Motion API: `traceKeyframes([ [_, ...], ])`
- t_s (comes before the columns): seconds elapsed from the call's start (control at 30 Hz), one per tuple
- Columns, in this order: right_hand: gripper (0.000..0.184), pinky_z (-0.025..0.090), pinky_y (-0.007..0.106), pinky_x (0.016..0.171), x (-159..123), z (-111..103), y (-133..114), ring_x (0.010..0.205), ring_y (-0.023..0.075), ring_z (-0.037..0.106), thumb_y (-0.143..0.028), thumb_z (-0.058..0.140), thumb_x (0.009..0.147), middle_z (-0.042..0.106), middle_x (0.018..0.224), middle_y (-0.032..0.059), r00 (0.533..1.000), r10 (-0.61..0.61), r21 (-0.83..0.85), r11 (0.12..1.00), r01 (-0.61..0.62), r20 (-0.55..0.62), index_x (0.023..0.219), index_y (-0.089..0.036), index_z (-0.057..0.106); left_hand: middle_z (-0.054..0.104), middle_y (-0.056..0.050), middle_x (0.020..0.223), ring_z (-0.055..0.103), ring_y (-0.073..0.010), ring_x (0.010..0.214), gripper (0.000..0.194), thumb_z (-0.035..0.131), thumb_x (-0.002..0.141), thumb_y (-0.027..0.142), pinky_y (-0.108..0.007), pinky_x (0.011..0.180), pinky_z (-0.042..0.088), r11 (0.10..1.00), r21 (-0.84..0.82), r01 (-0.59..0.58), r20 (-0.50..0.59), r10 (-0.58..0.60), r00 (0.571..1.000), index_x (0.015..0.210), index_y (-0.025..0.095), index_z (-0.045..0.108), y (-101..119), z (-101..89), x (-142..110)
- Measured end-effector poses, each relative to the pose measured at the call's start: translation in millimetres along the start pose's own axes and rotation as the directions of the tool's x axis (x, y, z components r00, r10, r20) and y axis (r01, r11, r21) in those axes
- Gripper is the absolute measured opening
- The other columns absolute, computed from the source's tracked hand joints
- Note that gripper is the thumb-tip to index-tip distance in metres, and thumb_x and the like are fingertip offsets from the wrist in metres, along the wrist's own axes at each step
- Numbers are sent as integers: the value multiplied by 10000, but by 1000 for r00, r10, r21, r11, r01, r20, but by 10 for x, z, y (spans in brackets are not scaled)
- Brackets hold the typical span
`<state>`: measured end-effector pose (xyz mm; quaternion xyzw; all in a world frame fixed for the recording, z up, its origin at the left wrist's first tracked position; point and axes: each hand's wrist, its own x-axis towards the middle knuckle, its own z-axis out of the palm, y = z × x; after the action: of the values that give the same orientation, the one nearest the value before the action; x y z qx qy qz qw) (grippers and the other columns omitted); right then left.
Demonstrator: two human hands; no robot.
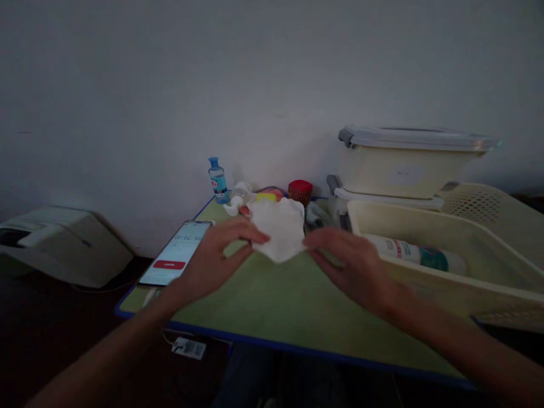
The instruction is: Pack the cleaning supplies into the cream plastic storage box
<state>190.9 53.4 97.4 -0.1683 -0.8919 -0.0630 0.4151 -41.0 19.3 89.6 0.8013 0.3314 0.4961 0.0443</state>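
White sheet (278,229), thin and soft-looking, spreads between the person's two hands above the table; whether it is cloth or paper I cannot tell. The left hand (216,255) pinches its left edge between thumb and fingers, and the right hand (352,263) pinches the right edge in the same way. The sheet's lower edge dips to a blunt point between them.

Nearest below are the person's legs (246,374), in deep shadow, and a pale tag (189,348) near the table's front edge. The table (280,317) has a green top with a blue rim. A phone (176,255) lies beside the left forearm, its screen lit with a timer and a red button. On the right, a cream basket (425,280) holds a white-and-green bottle (436,258) lying on its side.

Farther back, just beyond the sheet, are a yellow item (266,197), partly hidden, and a red round container (300,191). A blue bottle (218,181) stands upright at the back left. Behind the basket sits a lidded box (408,164), with the bare wall (170,85) beyond everything.
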Motion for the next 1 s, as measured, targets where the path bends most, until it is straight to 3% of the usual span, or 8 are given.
traceKeyframes([
  [0.1, 162, 507, 232, 557, -525, 275, -45, 684, 147, 621, -91, 435, 888, 670, 791, 71, 981, -107, 40, 994, 101, 164, 879, -115, 595, 665, -43, 880, 654, -143, 817, 152, 503, 836, 82, -243, 702, 536, 996, -42, 75, 190, -66, 980, 860, 180, 617, -89, 253, -616],
  [0.23, 254, 505, 259, 584, -822, 366, -87, 702, 156, 622, -136, 347, 936, 677, 802, 70, 951, -152, 55, 988, 143, 270, 904, -115, 597, 644, -71, 859, 629, -125, 794, 159, 451, 875, 101, -208, 699, 504, 997, -43, 57, 343, -39, 939, 873, 151, 602, -114, 363, -932],
  [0.4, 289, 485, 255, 633, -889, 297, -115, 732, 147, 618, -147, 328, 947, 671, 785, 70, 915, -185, 72, 983, 171, 359, 902, -136, 613, 639, -72, 874, 594, -133, 831, 180, 415, 895, 113, -235, 752, 471, 1000, 2, -20, 487, 17, 873, 898, 148, 592, -49, 319, -922],
  [0.7, 332, 457, 260, 637, -1021, 232, -171, 717, 144, 589, -160, 319, 947, 666, 765, 69, 875, -141, 132, 987, 89, 463, 864, -176, 641, 633, -44, 848, 558, -143, 816, 219, 378, 882, 88, -274, 775, 442, 1000, 25, 16, 667, -28, 745, 917, 172, 577, 89, 321, -853],
  [0.9, 393, 416, 272, 566, -1002, 148, -179, 653, 141, 555, -138, 275, 946, 651, 728, 49, 842, -213, 203, 971, 125, 497, 785, -182, 630, 655, -32, 955, 576, -171, 927, 260, 528, 780, 110, -303, 850, 448, 989, -44, 141, 764, -58, 643, 1021, 199, 572, 187, 242, -715],
  [1.0, 429, 381, 281, 502, -953, 122, -177, 601, 140, 536, -148, 236, 955, 628, 680, 27, 818, -233, 234, 964, 124, 526, 734, -176, 603, 650, -46, 1000, 590, -171, 956, 232, 550, 801, 190, -282, 851, 468, 970, -38, 241, 753, -131, 644, 1032, 189, 581, 179, 253, -558],
])
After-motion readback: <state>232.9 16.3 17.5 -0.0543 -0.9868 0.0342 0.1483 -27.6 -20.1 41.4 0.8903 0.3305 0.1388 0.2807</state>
